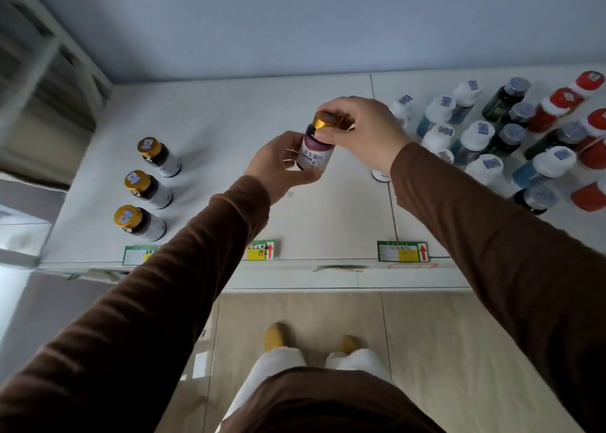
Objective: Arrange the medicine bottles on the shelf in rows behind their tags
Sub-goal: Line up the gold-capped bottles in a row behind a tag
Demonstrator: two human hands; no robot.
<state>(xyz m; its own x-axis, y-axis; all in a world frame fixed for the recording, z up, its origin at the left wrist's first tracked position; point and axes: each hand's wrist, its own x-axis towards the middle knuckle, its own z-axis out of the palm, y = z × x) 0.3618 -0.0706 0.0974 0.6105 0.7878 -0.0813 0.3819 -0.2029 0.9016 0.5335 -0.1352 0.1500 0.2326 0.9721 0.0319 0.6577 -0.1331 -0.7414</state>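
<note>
Above the white shelf (pixel 210 111), the left hand (pixel 278 164) grips the body and the right hand (pixel 360 128) pinches the gold cap of one purple-labelled bottle (pixel 315 150) (held clear of the surface), while three gold-capped bottles (pixel 149 190) stand in a row behind the leftmost of three tags (pixel 139 255).

From my remote seat I saw a dark bottle (pixel 315 152) with a gold cap and a purple-and-white label. Three matching gold-capped bottles (pixel 144 187) had dark bodies and pale labels. The shelf (pixel 229 121) was off-white. To the right stood white-capped blue bottles (pixel 472 137), silver-capped dark green ones (pixel 505 100) and red ones (pixel 557 105). The tags (pixel 402 251) were green and yellow with red arrows. My sleeves (pixel 183 268) were brown.
</note>
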